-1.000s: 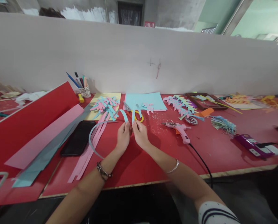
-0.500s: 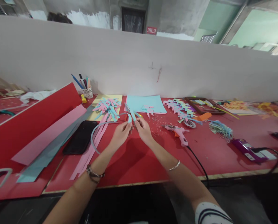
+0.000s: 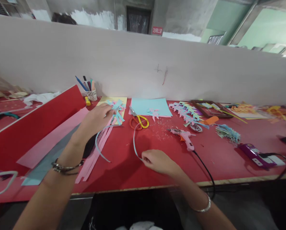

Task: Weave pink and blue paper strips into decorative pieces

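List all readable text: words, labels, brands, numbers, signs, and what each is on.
"卫生间请上三楼": red sign; soft, likely reading.
Round disc: dark-and-light marks, too blurred to read.
Purple power socket: markings too small to read.

My surface (image 3: 123,174) is red. The strip (image 3: 134,143) in my right hand (image 3: 157,160) is pale blue. My scissors (image 3: 137,116) have one yellow and one red-orange loop. My glue gun (image 3: 186,135) is pink with an orange trigger (image 3: 182,138); my pen cup (image 3: 91,95) is white, black-patterned.
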### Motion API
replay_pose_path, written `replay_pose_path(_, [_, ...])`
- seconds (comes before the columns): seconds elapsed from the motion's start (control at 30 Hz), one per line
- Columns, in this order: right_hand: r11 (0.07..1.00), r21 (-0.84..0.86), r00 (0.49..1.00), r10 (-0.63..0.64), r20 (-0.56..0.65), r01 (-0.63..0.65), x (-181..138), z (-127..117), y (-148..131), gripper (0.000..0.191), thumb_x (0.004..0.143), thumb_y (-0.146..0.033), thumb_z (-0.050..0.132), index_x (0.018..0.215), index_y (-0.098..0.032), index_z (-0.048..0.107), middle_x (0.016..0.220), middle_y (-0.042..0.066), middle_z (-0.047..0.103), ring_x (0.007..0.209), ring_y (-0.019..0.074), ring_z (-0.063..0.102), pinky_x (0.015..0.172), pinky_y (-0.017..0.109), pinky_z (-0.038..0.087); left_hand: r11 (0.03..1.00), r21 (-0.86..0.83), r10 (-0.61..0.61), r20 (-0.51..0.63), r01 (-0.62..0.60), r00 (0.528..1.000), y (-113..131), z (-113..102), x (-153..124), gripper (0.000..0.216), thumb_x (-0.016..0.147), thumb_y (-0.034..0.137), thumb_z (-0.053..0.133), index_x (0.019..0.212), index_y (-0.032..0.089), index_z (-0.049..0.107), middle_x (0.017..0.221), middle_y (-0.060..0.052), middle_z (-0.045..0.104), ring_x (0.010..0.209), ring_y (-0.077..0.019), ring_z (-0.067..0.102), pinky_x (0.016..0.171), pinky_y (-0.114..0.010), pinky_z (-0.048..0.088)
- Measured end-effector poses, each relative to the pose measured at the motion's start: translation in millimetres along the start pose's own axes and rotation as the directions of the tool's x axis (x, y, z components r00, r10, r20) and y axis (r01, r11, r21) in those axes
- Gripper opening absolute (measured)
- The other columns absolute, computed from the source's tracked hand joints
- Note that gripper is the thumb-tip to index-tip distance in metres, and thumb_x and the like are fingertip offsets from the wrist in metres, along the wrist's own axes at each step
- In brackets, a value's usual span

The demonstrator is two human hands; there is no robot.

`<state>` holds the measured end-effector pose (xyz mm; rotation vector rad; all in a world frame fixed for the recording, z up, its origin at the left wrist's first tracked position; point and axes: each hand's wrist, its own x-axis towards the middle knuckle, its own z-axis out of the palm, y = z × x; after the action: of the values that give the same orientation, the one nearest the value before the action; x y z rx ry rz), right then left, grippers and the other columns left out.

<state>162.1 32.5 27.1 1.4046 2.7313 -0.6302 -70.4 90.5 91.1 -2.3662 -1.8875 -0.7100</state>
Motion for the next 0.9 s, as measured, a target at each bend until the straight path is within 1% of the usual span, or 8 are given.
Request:
replay_pose_path(0.1, [0.999, -0.037, 0.999, 0.020, 0.029, -0.019, -6, 6, 0, 0.014, 0.077, -0.015, 0.042, 0.067, -0.017, 0.052, 0.068, 0.001, 0.054, 0.059, 0.0092, 0.043, 0.051, 0.023, 0.018, 0.985, 0.161, -0.083, 0.143, 0.060, 0.986, 6, -1, -26, 0.024, 0.079, 0.025, 0.030, 0.066, 0.019, 0.049, 0.069, -0.004, 0.054, 0.064, -0.0175, 0.051, 0.054, -0.026, 0.032])
replay_pose_path(0.17, [0.999, -0.031, 0.999, 0.037, 0.028, -0.036, -10, 7, 1, 0.015, 0.078, -0.017, 0.042, 0.067, -0.017, 0.053, 0.068, 0.001, 0.055, 0.059, 0.0092, 0.044, 0.052, 0.023, 0.019, 0.968, 0.236, -0.156, 0.283, 0.089, 0.946, 6, 7, -49, 0.025, 0.078, 0.022, 0.031, 0.062, 0.019, 0.050, 0.065, -0.004, 0.056, 0.057, -0.0170, 0.051, 0.051, -0.027, 0.031])
replay_pose_path(0.3, [0.997, 0.007, 0.997, 0.073, 0.009, -0.073, -14, 6, 0, 0.012, 0.078, -0.028, 0.048, 0.078, -0.018, 0.054, 0.075, 0.002, 0.058, 0.066, 0.0119, 0.050, 0.056, 0.023, 0.026, 0.965, 0.254, -0.172, 0.412, 0.069, 0.895, 4, 26, -89, 0.028, 0.078, 0.019, 0.032, 0.063, 0.016, 0.055, 0.066, -0.007, 0.060, 0.057, -0.0186, 0.056, 0.051, -0.026, 0.032])
replay_pose_path(0.4, [0.996, 0.038, 0.996, 0.082, -0.031, -0.081, -10, 9, -1, 0.024, 0.079, -0.032, 0.048, 0.098, -0.017, 0.052, 0.093, 0.006, 0.059, 0.082, 0.0167, 0.053, 0.066, 0.025, 0.033, 0.971, 0.234, -0.159, 0.485, 0.048, 0.860, 10, 31, -106, 0.029, 0.081, 0.026, 0.034, 0.068, 0.016, 0.058, 0.070, -0.008, 0.063, 0.062, -0.0207, 0.060, 0.053, -0.027, 0.035])
replay_pose_path(0.53, [0.999, -0.021, 0.997, -0.029, -0.068, 0.028, 5, 9, 1, 0.039, 0.085, -0.015, 0.031, 0.121, -0.022, 0.041, 0.102, 0.007, 0.055, 0.088, 0.0165, 0.054, 0.072, 0.026, 0.037, 0.992, 0.111, -0.104, 0.461, 0.059, 0.881, 22, 33, -112, 0.022, 0.078, 0.034, 0.044, 0.083, 0.019, 0.060, 0.081, -0.007, 0.064, 0.073, -0.0213, 0.061, 0.061, -0.028, 0.042])
replay_pose_path(0.67, [0.959, -0.282, 0.999, -0.047, -0.024, 0.038, 29, 1, 4, 0.052, 0.083, -0.007, 0.031, 0.129, -0.030, 0.032, 0.095, 0.007, 0.053, 0.074, 0.0166, 0.057, 0.062, 0.026, 0.039, 0.999, 0.044, 0.010, 0.374, -0.029, 0.927, 29, 44, -112, 0.027, 0.076, 0.027, 0.048, 0.101, 0.020, 0.055, 0.100, -0.008, 0.059, 0.092, -0.0220, 0.058, 0.073, -0.030, 0.045])
replay_pose_path(0.77, [0.899, -0.437, 0.999, -0.045, -0.025, 0.030, 50, -5, 6, 0.048, 0.081, -0.004, 0.035, 0.123, -0.025, 0.042, 0.099, 0.010, 0.054, 0.078, 0.0180, 0.057, 0.060, 0.026, 0.040, 0.996, -0.040, 0.093, 0.387, -0.084, 0.917, 32, 52, -113, 0.031, 0.076, 0.024, 0.047, 0.106, 0.021, 0.052, 0.109, -0.009, 0.056, 0.099, -0.0216, 0.055, 0.079, -0.032, 0.044])
replay_pose_path(0.9, [0.879, -0.477, 0.995, -0.062, -0.073, 0.020, 72, -8, 11, 0.028, 0.081, -0.006, 0.037, 0.096, -0.016, 0.059, 0.098, 0.012, 0.056, 0.084, 0.0178, 0.056, 0.063, 0.025, 0.040, 0.977, -0.167, 0.180, 0.325, -0.131, 0.928, 31, 55, -109, 0.031, 0.078, 0.025, 0.044, 0.108, 0.022, 0.051, 0.111, -0.008, 0.055, 0.101, -0.0208, 0.052, 0.084, -0.034, 0.043])
